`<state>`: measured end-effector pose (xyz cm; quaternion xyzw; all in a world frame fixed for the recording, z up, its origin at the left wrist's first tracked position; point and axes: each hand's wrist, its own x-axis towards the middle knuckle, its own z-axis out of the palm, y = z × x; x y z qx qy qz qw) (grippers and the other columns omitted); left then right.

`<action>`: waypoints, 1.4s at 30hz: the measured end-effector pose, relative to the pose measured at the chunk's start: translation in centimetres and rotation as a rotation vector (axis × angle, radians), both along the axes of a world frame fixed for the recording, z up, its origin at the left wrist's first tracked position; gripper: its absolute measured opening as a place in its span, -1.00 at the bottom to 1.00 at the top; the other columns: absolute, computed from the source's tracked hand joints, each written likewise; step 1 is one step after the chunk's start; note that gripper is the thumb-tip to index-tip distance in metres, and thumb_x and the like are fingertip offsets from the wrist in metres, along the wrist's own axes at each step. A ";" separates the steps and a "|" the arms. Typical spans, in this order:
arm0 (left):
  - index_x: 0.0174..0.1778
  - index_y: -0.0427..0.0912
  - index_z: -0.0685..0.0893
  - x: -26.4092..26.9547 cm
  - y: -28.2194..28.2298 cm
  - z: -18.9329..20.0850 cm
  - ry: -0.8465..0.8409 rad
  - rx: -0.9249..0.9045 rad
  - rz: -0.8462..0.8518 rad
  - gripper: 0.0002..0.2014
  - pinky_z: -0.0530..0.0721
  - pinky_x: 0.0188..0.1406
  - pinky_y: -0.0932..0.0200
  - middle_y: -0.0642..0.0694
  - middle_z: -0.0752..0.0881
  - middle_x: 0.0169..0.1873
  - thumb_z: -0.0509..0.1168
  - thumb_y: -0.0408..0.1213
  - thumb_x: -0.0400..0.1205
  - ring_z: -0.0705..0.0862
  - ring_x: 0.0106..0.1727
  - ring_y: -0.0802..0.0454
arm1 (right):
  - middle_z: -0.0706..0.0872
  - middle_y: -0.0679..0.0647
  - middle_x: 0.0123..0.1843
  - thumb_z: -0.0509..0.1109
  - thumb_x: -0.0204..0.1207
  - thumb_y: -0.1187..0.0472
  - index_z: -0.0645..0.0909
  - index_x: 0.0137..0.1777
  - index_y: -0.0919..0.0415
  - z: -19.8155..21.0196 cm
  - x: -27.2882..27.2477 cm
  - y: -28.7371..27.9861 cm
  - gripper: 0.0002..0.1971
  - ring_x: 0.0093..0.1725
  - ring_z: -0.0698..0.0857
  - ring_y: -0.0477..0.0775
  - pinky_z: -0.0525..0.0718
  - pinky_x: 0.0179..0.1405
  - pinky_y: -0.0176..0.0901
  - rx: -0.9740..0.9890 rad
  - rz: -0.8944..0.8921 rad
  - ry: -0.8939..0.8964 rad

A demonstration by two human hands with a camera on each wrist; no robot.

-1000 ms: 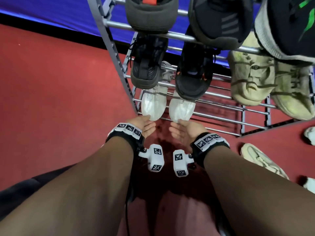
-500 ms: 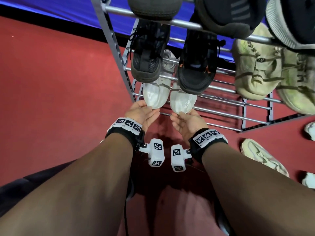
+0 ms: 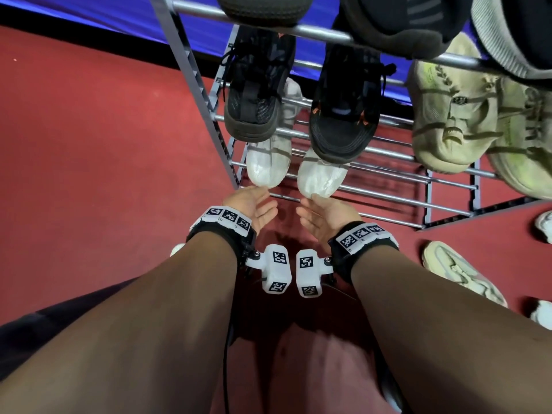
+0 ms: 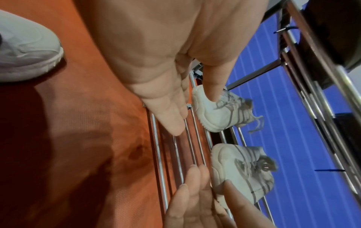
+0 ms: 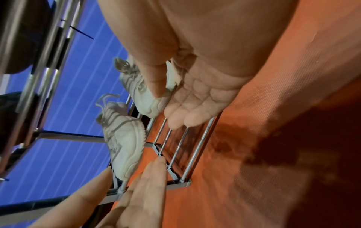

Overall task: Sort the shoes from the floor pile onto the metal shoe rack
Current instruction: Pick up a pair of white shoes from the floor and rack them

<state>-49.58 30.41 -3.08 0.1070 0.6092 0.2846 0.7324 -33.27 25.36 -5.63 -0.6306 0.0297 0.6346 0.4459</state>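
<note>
Two white sneakers sit side by side on the lowest shelf of the metal rack (image 3: 397, 202): the left one (image 3: 266, 166) and the right one (image 3: 322, 178). My left hand (image 3: 259, 202) hovers just in front of the left sneaker, fingers straight, holding nothing. My right hand (image 3: 311, 211) is open in front of the right sneaker, its thumb close to the shoe's end. In the left wrist view my left hand (image 4: 195, 115) has its thumb over the left sneaker (image 4: 224, 117). In the right wrist view my right hand (image 5: 168, 108) is by the right sneaker (image 5: 145, 98).
Black sneakers (image 3: 257, 97) (image 3: 343, 115) fill the shelf above, pale green ones (image 3: 454, 121) sit to the right, and dark shoes are on top. A beige shoe (image 3: 463, 273) and white shoes (image 3: 544, 228) lie on the red floor at the right; another white shoe (image 4: 25, 50) lies by my left wrist.
Both hands held the ends of the white sneakers and pushed them onto the lowest shelf. Now they have let go and drawn back a little, fingers open.
</note>
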 end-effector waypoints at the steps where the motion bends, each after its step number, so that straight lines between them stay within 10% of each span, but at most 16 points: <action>1: 0.41 -0.20 0.56 0.1 0.0 0.0 0.008 -0.008 -0.024 -0.72 0.75 0.21 -0.03 -0.18 0.69 0.35 0.29 -0.30 0.78 0.73 0.25 -0.17 | 0.87 0.07 0.05 0.37 0.75 0.19 0.68 0.24 0.25 0.0 0.0 -0.1 -0.82 -0.05 0.84 0.09 0.79 -0.12 -0.13 -0.006 0.001 0.000; 7: 0.57 -0.16 0.51 0.2 -0.6 2.5 0.112 -0.052 -0.198 -0.63 0.70 0.26 -0.04 -0.18 0.59 0.52 0.09 -0.22 0.85 0.62 0.45 -0.20 | 0.83 0.09 -0.04 0.40 0.72 0.12 0.66 0.23 0.19 1.7 0.8 -1.2 -0.81 -0.17 0.83 0.12 0.76 -0.35 -0.11 -0.088 0.109 -0.075; 12: 0.51 -0.15 0.53 0.4 -2.1 7.1 0.147 0.016 -0.299 -0.67 0.69 0.13 -0.01 -0.18 0.56 0.54 0.19 -0.23 0.82 0.61 0.42 -0.19 | 0.79 0.10 0.09 0.38 0.73 0.10 0.64 0.12 0.10 6.0 3.0 -3.5 -0.90 -0.18 0.77 0.09 0.79 -0.08 0.01 -0.082 0.270 -0.264; 18: 0.00 -0.17 0.64 0.8 -4.6 14.8 0.339 0.223 -0.438 -0.93 0.53 -0.29 0.18 -0.04 0.68 -0.14 0.33 -0.25 0.72 0.58 -0.23 0.02 | 0.77 0.11 -0.07 0.51 0.61 0.04 0.65 0.01 0.13 13.8 4.9 -6.4 -0.81 -0.10 0.83 0.17 0.85 -0.05 0.09 0.010 0.490 -0.589; 23: 0.08 -0.15 0.64 2.2 -7.0 22.9 0.392 0.404 -0.563 -0.91 0.54 -0.46 0.33 -0.04 0.67 -0.07 0.24 -0.26 0.79 0.63 -0.08 0.08 | 0.77 0.09 -0.27 0.54 0.20 -0.20 0.69 -0.12 0.11 21.9 6.5 -8.7 -0.58 -0.20 0.77 0.23 0.80 -0.09 0.16 0.073 0.618 -0.885; 26: -0.12 -0.19 0.60 3.3 -8.4 27.1 0.522 0.585 -0.731 -0.84 0.48 -0.71 0.42 -0.03 0.58 -0.32 0.28 -0.25 0.77 0.54 -0.38 0.11 | 0.80 0.09 -0.04 0.50 0.48 -0.13 0.73 0.06 0.09 27.7 7.1 -10.8 -0.67 -0.02 0.77 0.20 0.76 0.09 0.02 0.079 0.724 -1.124; 34: 0.24 -0.01 0.68 5.6 -12.4 37.1 1.094 1.081 -1.087 -0.65 0.67 0.15 0.09 -0.05 0.78 0.12 0.38 0.08 0.62 0.72 0.13 -0.08 | 0.78 0.23 0.24 0.37 0.65 -0.02 0.67 0.35 0.25 39.2 9.8 -16.7 -0.59 0.21 0.73 0.28 0.70 0.19 -0.02 0.090 0.922 -1.541; 42: 0.19 0.02 0.62 8.0 -16.7 45.5 1.396 1.332 -1.212 -0.63 0.64 0.05 0.01 -0.14 0.71 0.13 0.27 0.16 0.59 0.67 0.07 -0.19 | 0.74 0.22 0.00 0.27 0.69 -0.17 0.67 0.11 0.26 45.8 13.0 -22.8 -0.55 0.08 0.73 0.29 0.57 -0.09 -0.07 0.068 0.916 -1.656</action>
